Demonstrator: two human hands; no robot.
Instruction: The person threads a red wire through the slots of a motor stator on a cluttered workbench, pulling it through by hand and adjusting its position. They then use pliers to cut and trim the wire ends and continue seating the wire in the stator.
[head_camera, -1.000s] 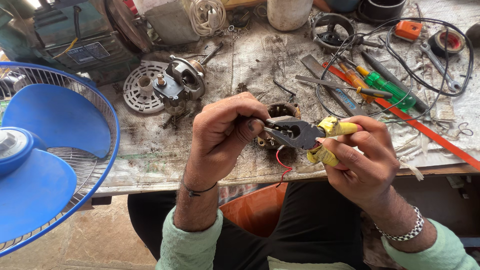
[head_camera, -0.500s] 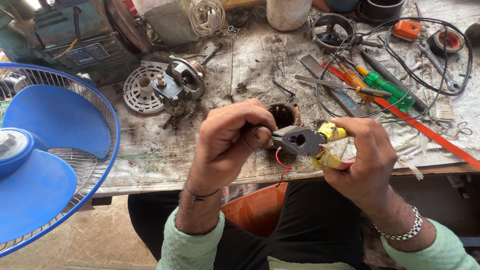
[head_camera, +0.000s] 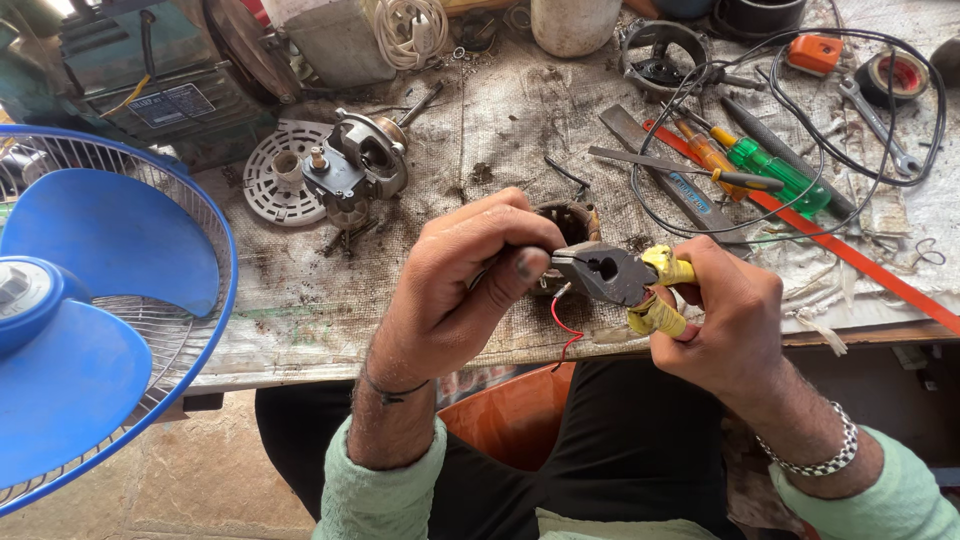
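Observation:
My right hand (head_camera: 725, 320) grips pliers (head_camera: 615, 278) with yellow handles, their dark jaws pointing left. My left hand (head_camera: 455, 290) pinches a thin wire right at the jaw tips. A red wire (head_camera: 563, 328) loops down below the jaws. Behind my hands sits a round motor stator with copper windings (head_camera: 575, 220), mostly hidden by my fingers. All of this is at the front edge of a dirty workbench (head_camera: 300, 320).
A blue fan with its grille (head_camera: 90, 300) stands at the left. A fan motor (head_camera: 360, 165) and white round cover (head_camera: 275, 170) lie behind. Screwdrivers (head_camera: 760, 165), files, a black cable, a spanner (head_camera: 880, 125) and tape roll crowd the right. An orange tub (head_camera: 510, 415) sits between my knees.
The pliers' jaws have moved left toward my left fingers, and both hands have shifted slightly lower and closer together. The bench items have not moved.

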